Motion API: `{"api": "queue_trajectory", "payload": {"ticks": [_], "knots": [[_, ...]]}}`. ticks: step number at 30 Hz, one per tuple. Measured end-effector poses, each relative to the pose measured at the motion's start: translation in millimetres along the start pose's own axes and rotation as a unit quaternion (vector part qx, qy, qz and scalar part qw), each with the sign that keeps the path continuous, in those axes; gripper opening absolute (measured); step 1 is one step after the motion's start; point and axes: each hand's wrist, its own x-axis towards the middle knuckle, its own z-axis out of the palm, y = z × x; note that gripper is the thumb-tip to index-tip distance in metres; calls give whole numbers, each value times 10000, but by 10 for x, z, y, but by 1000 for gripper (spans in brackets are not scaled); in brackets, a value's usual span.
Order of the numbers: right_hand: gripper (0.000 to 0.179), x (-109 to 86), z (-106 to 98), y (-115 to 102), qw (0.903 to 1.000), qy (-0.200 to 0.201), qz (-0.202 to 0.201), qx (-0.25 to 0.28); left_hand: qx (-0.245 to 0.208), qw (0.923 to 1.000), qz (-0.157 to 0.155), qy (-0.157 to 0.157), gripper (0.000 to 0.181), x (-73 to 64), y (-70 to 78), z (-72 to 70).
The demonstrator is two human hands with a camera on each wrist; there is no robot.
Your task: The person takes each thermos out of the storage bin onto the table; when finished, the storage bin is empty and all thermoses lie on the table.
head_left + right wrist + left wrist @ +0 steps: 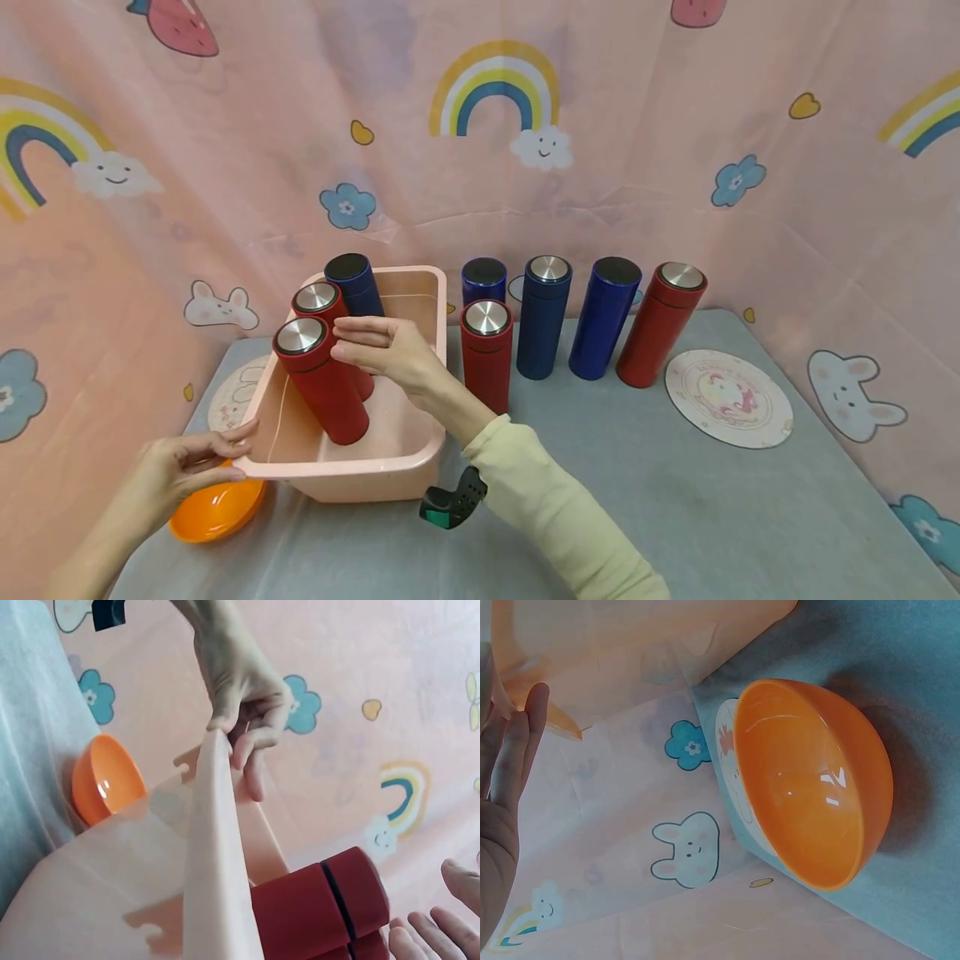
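A pink plastic basin [352, 482] stands on the left of the table. My left hand [195, 458] grips its near left corner, thumb and fingers about the rim. Inside the basin are a front red flask [330, 400] with a silver lid top, leaning, another red flask [339, 302] behind it and a navy flask [362, 290] at the back. Beside the red flasks, my right hand [393, 354] hovers over the basin with straight fingers. In the right wrist view its fingertips come close to a red lid [358, 889]; whether they touch, I cannot tell.
An orange bowl [213, 512] lies below the basin's left corner. Right of the basin stand a red flask [486, 367], several blue ones such as the navy flask [542, 333], and another red flask [656, 333]. Round mats [727, 400] lie at both sides.
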Motion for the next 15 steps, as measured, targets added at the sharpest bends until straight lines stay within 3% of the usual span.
{"api": "queue_trajectory", "payload": {"ticks": [8, 15], "knots": [[44, 248, 145, 106, 9981, 592, 39, 171, -78, 10000, -4, 15, 31, -11, -22, -1], [46, 388, 203, 229, 9963, 736, 319, 297, -231, 9997, 9, 17, 31, -19, -73, 8]]}}
